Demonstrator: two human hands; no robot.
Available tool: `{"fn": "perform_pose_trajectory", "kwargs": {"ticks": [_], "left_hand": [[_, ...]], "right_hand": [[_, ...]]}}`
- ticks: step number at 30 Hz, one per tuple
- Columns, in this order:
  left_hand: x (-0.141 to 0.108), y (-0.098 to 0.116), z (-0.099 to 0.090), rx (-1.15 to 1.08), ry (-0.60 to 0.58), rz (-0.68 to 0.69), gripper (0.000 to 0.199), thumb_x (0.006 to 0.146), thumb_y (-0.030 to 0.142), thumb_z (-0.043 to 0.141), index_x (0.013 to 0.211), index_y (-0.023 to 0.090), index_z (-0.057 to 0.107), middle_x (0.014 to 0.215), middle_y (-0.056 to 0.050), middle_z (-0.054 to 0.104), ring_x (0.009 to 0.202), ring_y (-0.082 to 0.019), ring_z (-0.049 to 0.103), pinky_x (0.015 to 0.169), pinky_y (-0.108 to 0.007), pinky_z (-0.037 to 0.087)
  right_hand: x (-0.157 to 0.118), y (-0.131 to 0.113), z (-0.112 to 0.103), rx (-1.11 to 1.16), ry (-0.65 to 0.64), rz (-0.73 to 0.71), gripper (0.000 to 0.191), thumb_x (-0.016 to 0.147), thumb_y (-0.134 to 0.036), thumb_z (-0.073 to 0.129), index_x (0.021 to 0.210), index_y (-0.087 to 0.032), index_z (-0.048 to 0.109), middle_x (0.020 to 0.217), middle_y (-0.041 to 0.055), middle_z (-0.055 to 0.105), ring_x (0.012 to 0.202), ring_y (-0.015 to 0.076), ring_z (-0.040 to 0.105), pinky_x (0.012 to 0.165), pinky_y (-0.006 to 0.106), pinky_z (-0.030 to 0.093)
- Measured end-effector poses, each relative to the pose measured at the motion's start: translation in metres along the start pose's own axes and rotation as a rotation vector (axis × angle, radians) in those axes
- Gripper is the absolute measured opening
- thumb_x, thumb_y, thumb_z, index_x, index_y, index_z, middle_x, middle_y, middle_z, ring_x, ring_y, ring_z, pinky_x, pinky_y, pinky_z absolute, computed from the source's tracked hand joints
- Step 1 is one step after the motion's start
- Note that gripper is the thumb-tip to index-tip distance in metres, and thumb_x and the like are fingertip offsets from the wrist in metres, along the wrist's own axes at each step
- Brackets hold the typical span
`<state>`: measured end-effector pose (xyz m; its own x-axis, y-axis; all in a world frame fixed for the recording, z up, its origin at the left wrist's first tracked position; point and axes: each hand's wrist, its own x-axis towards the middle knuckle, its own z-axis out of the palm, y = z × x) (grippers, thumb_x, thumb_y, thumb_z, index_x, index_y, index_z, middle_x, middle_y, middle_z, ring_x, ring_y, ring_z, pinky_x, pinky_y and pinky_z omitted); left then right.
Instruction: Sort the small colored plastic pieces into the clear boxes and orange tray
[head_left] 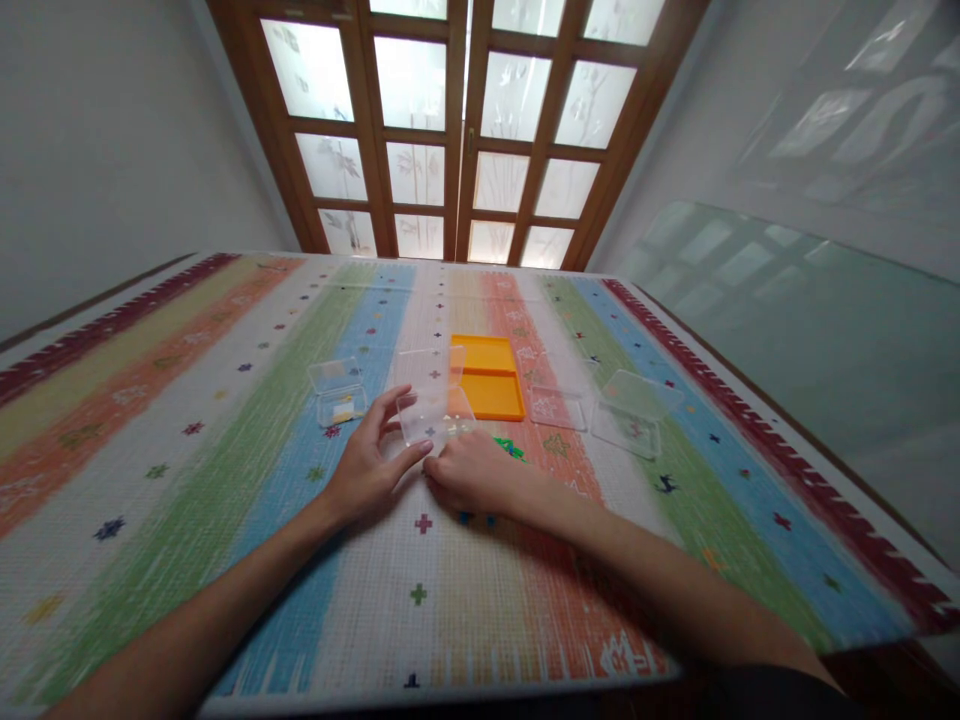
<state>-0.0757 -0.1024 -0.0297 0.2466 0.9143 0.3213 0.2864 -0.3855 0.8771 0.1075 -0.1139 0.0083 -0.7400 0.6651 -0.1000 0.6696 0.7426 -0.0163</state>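
A clear plastic box [433,412] with its lid raised stands in the middle of the tablecloth, and small pale pieces [455,425] lie in it. Around its left end my left hand [373,452] is closed, fingers behind and thumb along the front edge. My right hand [478,472] is at the box's front right corner with its fingers curled together; whatever they pinch is hidden. Small green pieces [510,447] lie just beyond the right wrist. Under the right forearm, blue pieces [478,519] show in part.
An open orange case [491,396] lies behind the box. To the left is a small open clear box [341,408] with pale and yellowish bits inside. More open clear boxes [628,428] stand on the right. A striped tablecloth [375,620] covers the table.
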Motion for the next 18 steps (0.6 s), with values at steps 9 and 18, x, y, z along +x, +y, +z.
{"fn": "perform_pose_trajectory", "kwargs": {"ticks": [9, 18], "left_hand": [[0.001, -0.005, -0.002, -0.007, -0.011, 0.017, 0.065, 0.086, 0.039, 0.075, 0.143, 0.027, 0.046, 0.144, -0.016, 0.06, 0.136, -0.032, 0.057, 0.106, -0.052, 0.051], [-0.005, 0.001, 0.005, -0.022, -0.043, 0.016, 0.065, 0.087, 0.035, 0.075, 0.144, 0.029, 0.045, 0.144, -0.014, 0.06, 0.135, -0.03, 0.058, 0.108, -0.053, 0.051]], "right_hand": [[-0.018, 0.018, -0.029, 0.198, 0.122, -0.052, 0.022, 0.102, -0.03, 0.053, 0.105, -0.015, 0.069, 0.085, 0.0077, 0.074, 0.069, 0.0157, 0.058, 0.062, 0.028, 0.034], [-0.019, 0.046, -0.032, 0.313, 0.242, 0.096, 0.021, 0.102, -0.026, 0.05, 0.109, -0.016, 0.066, 0.077, 0.003, 0.067, 0.07, 0.0143, 0.056, 0.064, 0.026, 0.031]]}}
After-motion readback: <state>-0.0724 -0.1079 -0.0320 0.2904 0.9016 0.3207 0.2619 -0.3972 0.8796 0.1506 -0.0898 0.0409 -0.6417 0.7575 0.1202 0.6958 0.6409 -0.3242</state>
